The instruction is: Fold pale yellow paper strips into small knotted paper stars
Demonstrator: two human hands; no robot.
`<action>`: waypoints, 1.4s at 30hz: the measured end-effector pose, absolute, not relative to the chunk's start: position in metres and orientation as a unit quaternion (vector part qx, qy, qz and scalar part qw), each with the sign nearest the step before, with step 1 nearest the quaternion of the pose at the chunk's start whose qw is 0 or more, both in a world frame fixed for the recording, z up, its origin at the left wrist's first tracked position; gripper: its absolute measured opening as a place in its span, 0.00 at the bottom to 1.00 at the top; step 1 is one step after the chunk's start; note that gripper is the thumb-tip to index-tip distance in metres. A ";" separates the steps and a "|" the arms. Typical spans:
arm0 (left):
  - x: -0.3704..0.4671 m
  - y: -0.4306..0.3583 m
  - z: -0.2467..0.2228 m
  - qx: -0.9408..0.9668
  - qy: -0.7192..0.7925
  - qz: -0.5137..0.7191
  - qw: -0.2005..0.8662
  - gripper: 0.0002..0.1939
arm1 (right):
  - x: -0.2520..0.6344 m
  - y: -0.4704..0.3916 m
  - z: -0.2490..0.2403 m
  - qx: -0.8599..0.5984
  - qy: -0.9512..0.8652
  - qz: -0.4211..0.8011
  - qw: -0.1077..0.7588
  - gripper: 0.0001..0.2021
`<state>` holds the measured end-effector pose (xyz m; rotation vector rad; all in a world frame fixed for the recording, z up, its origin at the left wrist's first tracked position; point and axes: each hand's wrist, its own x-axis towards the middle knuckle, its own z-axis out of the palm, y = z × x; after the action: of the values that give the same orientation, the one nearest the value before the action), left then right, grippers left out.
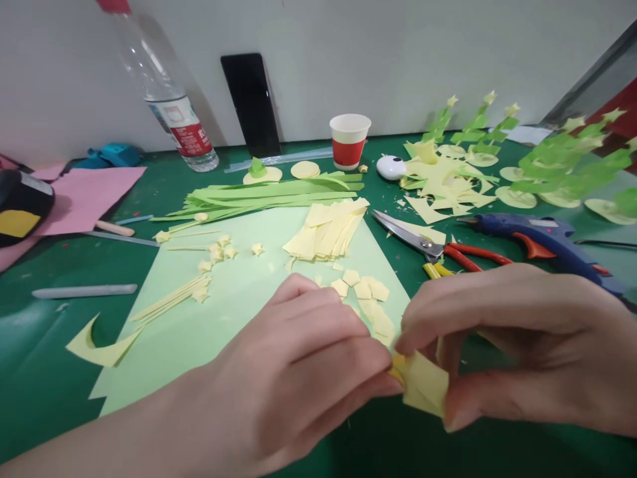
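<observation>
A small folded piece of pale yellow paper (426,384) is held between both hands at the lower right. My left hand (318,372) pinches its left end, fingers closed. On its right side, the thumb and fingers of my right hand (517,345) grip the same paper. Just beyond the hands, flat yellow paper pentagons (365,289) lie on a light green sheet (249,299). Further back on that sheet rests a stack of yellow strips (326,229). Small yellow paper stars (221,249) and thin rolled sticks (169,297) are to the left.
Open scissors (428,245) and a blue glue gun (537,232) lie right. Behind are green strips (259,196), a paper cup (349,141), a bottle (182,126), a phone (253,103), yellow scraps (448,182) and green paper plants (572,159). Pink paper (94,196) is left.
</observation>
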<state>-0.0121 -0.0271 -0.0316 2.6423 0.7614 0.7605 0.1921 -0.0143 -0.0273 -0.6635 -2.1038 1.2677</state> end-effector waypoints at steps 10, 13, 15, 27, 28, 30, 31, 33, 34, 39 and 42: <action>-0.008 -0.031 -0.030 0.912 0.270 0.288 0.109 0.15 | 0.186 -0.020 -0.029 -0.287 -0.814 0.405 0.301 0.15; -0.008 -0.031 -0.029 0.913 0.268 0.290 0.101 0.15 | 0.185 -0.021 -0.029 -0.271 -0.811 0.417 0.308 0.14; -0.009 -0.031 -0.031 0.913 0.266 0.291 0.101 0.15 | 0.184 -0.022 -0.030 -0.279 -0.797 0.429 0.320 0.13; -0.011 -0.039 -0.039 0.920 0.252 0.288 0.086 0.20 | 0.179 -0.028 -0.041 -0.326 -0.703 0.562 0.289 0.12; -0.010 -0.041 -0.039 0.919 0.267 0.278 0.082 0.21 | 0.179 -0.028 -0.042 -0.332 -0.699 0.567 0.284 0.12; -0.009 -0.045 -0.037 0.915 0.299 0.257 0.085 0.22 | 0.181 -0.028 -0.043 -0.334 -0.696 0.573 0.276 0.10; -0.010 -0.047 -0.036 0.914 0.301 0.256 0.096 0.22 | 0.183 -0.027 -0.042 -0.323 -0.698 0.578 0.271 0.09; -0.011 -0.047 -0.034 0.901 0.317 0.271 0.122 0.20 | 0.187 -0.023 -0.040 -0.291 -0.700 0.606 0.241 0.07; -0.013 -0.046 -0.032 0.902 0.300 0.273 0.146 0.18 | 0.189 -0.021 -0.038 -0.274 -0.693 0.626 0.228 0.06; -0.015 -0.030 -0.030 0.916 0.217 0.281 0.186 0.13 | 0.193 -0.013 -0.038 -0.254 -0.641 0.693 0.211 0.08; -0.014 -0.025 -0.032 0.914 0.228 0.290 0.168 0.13 | 0.191 -0.012 -0.041 -0.259 -0.612 0.715 0.217 0.10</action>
<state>-0.0139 -0.0249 -0.0322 2.6010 0.6482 0.8256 0.1914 -0.0116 -0.0412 -0.7176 -1.6957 1.9815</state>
